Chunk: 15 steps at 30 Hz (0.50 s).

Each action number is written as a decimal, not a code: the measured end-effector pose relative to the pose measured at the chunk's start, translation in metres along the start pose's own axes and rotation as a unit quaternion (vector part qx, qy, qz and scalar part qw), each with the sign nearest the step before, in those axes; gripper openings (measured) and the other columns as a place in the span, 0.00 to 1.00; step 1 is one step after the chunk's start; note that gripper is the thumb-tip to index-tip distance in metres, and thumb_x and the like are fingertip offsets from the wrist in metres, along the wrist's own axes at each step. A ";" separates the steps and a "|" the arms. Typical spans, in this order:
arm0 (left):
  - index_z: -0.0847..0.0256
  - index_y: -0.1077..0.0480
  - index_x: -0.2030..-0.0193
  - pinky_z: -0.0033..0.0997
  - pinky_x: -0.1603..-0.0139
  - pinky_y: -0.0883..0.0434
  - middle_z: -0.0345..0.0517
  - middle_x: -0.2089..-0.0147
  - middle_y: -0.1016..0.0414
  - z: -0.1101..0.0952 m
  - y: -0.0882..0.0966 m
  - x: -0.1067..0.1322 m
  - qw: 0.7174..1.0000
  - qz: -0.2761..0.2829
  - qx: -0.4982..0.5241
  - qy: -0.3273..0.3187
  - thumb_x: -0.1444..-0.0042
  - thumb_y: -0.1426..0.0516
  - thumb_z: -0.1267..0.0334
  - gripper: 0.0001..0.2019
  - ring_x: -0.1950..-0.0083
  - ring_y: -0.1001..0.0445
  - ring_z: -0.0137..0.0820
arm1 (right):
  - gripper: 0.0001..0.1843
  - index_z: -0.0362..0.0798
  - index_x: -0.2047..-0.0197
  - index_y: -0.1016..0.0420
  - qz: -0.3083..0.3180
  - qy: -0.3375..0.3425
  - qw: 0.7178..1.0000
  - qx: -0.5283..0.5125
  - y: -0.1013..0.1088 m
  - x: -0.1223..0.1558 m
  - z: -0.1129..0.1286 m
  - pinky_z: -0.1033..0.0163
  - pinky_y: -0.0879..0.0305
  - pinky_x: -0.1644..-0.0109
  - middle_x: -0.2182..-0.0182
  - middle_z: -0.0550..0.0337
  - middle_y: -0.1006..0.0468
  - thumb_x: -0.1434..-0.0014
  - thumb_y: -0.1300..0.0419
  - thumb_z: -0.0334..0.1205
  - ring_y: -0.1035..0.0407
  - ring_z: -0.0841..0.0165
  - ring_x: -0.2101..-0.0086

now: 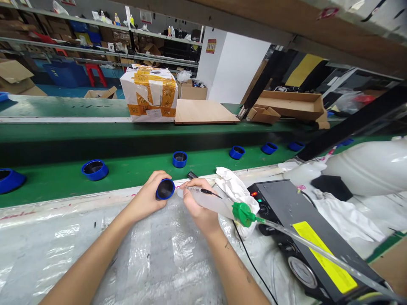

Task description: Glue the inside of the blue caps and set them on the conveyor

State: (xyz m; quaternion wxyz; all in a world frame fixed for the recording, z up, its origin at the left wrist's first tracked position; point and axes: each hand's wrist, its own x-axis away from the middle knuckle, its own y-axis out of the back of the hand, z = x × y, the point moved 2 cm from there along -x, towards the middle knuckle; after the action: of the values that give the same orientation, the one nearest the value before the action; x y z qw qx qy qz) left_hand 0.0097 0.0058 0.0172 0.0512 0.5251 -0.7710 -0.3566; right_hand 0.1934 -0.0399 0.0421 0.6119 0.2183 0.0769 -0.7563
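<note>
Cap (pixel 165 189) sits in left hand (pixel 149 198) grip beside syringe (pixel 210 202).

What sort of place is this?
Likely a factory assembly line: round blue plastic caps spaced along a green conveyor belt, stocked shelves behind, a clear dispensing syringe in the right hand, another cap in the left hand.

Round blue cap (pixel 165 189), dark hollow facing the camera, tipped on its side in the left hand (pixel 144 203) just above the plastic-covered bench (pixel 159 262). Clear syringe (pixel 211 203), green fitting (pixel 243 213) at its rear, slanting through the right hand (pixel 197 209), tip just beside the cap's rim.
</note>
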 end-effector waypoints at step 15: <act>0.56 0.36 0.44 0.42 0.35 0.32 0.48 0.42 0.35 0.003 -0.001 0.000 1.000 -0.011 -0.010 -0.016 0.52 0.43 0.76 0.27 0.37 0.31 0.41 | 0.03 0.52 0.66 0.24 0.009 -0.007 1.000 -0.002 -0.001 0.001 0.002 0.58 0.25 0.54 0.67 0.60 0.15 0.44 0.36 0.34 0.19 0.61 0.63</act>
State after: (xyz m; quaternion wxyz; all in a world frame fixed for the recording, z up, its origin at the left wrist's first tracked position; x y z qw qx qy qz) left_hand 0.0089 0.0072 0.0145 0.0405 0.5274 -0.7621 -0.3734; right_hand 0.1914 -0.0412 0.0436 0.6198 0.2129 0.0719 -0.7519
